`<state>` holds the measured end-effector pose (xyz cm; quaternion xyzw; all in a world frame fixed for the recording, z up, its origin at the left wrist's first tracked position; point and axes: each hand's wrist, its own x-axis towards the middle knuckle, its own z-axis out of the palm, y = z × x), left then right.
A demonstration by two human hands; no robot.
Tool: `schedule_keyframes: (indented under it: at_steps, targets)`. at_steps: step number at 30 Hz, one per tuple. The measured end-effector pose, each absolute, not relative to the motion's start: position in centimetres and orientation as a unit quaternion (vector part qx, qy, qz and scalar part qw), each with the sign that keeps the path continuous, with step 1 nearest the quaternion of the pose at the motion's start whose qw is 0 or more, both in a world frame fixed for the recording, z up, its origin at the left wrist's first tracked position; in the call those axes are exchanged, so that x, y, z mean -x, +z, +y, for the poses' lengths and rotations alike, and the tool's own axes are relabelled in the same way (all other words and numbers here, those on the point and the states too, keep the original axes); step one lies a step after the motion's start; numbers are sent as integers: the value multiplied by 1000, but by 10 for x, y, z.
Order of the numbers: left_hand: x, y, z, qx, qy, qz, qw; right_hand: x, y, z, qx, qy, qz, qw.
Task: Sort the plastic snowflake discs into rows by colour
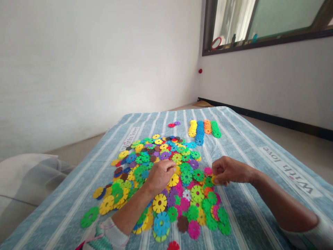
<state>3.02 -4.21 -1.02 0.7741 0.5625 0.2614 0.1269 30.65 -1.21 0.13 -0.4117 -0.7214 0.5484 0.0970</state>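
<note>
A wide pile of colourful notched plastic discs [159, 203] lies on the striped cloth. Over the middle of this pile is my left hand [161, 176], its fingers curled and pressed together beside yellow discs; whatever they hold is hidden. At the pile's right edge my right hand [227, 170] is closed in a pinch on a yellow notched disc [213, 179], which shows partly below the fingers. Green, orange and pink discs lie next to that hand.
Beyond the pile are overlapping rows of yellow discs [193, 128], blue discs [199, 133], orange discs [207, 127] and green discs [215, 129]. A red disc [171, 125] and a purple disc [177, 123] lie left of them. The striped cloth [249, 156] covers the table.
</note>
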Motion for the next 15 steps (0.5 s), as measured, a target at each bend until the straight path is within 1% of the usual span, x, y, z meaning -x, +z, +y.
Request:
schedule_keyframes:
  at_steps: [3,9,15]
  targets:
    - [-32,-10,-41,-777,237,569,129,-302,-2,-12,408,554,-715,121]
    - [-35,-9,-41,-794,151,585,65,-296,-5,-13,400,558,-713,141]
    - [-36,-13,-43,-782,142,604,54,-294,-7,-13,401,560,-711,142]
